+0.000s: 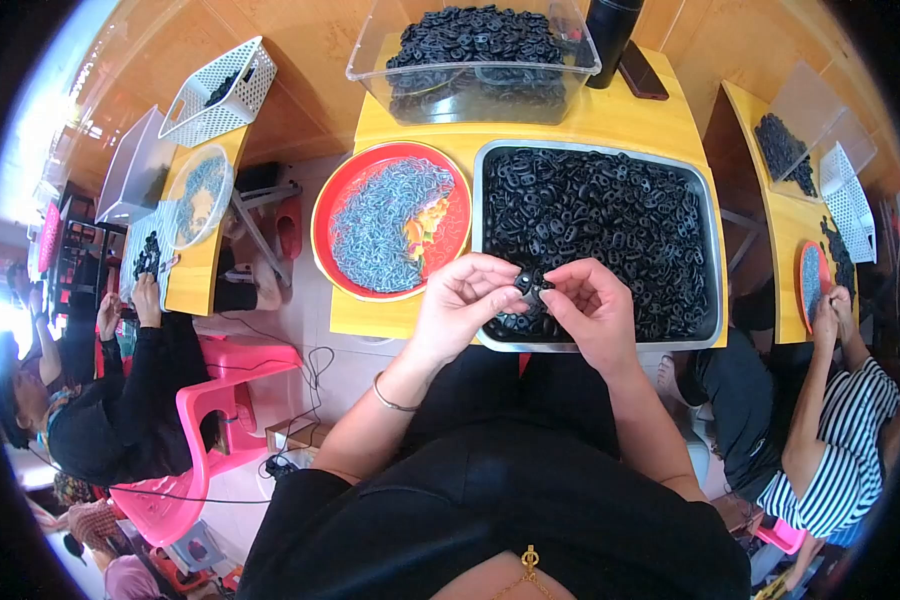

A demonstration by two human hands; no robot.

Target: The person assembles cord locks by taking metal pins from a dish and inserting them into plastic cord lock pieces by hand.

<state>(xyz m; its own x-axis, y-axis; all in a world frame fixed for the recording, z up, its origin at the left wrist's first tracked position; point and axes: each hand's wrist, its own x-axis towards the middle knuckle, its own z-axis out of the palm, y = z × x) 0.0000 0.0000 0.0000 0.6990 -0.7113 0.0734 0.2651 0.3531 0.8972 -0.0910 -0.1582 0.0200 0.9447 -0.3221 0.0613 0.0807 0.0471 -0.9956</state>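
Pinches a small black buckle-like piece (530, 285) between left hand (462, 302) and right hand (600, 315) fingertips, with a metal tray (716, 250) below them; seems light, stiff, perhaps slick, best held by opposite edges

black part (531, 285): mostly hidden by left hand (465, 305) and right hand (597, 315), exact shape unclear | steel tray (716, 245): near rim partly covered | clear bin (365, 73), black cylinder (612, 35): cut by top edge | grey metal pieces (375, 225): too small to tell singly | striped-shirt co-worker (838, 450): partly lost in dark border
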